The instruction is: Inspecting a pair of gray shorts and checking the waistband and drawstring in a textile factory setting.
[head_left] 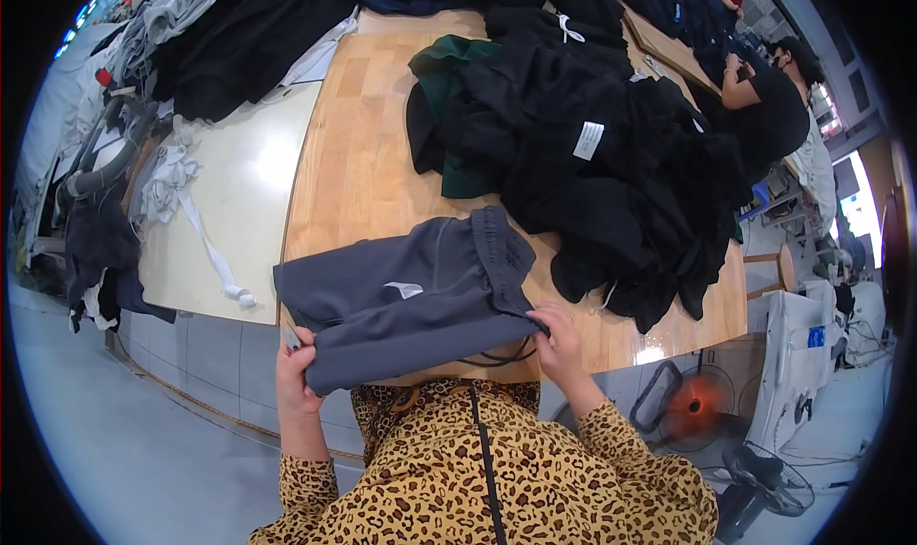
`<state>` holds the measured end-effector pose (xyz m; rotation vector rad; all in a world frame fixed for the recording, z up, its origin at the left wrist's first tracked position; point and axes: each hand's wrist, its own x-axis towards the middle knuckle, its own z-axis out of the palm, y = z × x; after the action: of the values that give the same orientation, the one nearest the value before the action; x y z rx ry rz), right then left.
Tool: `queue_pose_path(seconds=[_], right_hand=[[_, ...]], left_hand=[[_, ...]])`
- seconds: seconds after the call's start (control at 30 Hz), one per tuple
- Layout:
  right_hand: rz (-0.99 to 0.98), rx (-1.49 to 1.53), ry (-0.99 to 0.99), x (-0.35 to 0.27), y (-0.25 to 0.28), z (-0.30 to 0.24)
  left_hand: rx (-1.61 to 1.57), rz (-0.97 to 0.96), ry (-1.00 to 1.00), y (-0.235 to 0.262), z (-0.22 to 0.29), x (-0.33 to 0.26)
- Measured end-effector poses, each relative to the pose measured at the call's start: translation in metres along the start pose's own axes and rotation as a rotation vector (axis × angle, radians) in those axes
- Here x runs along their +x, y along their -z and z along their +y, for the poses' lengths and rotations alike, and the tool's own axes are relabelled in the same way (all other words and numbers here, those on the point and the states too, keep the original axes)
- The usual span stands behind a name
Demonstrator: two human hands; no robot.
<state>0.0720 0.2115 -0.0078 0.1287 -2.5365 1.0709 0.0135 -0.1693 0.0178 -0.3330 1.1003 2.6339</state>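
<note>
L fingers (291, 346) mostly tucked under the grey shorts (406, 297); R fingers' (544, 327) tips buried in the fold. Cord (497, 359) between them part hidden.

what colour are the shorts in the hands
Dark grey shorts, seen best in the head view.

This is a garment workshop. A long wooden table (353, 163) carries a big heap of dark clothes (611, 163), with more garments (239, 39) piled at its far end. Another worker (769, 96) sits at the next table. A floor fan (693, 406) stands below, on a bare grey floor (115, 430).
</note>
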Motion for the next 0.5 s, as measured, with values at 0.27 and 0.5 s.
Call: queue_pose_path(seconds=[0.27, 0.5], right_hand=[[-0.392, 0.889, -0.896, 0.056, -0.014, 0.036], [-0.526, 0.207, -0.595, 0.074, -0.002, -0.014]], left_hand=[[-0.461, 0.273, 0.11, 0.01, -0.022, 0.078], [-0.225, 0.119, 0.059, -0.022, -0.022, 0.077]])
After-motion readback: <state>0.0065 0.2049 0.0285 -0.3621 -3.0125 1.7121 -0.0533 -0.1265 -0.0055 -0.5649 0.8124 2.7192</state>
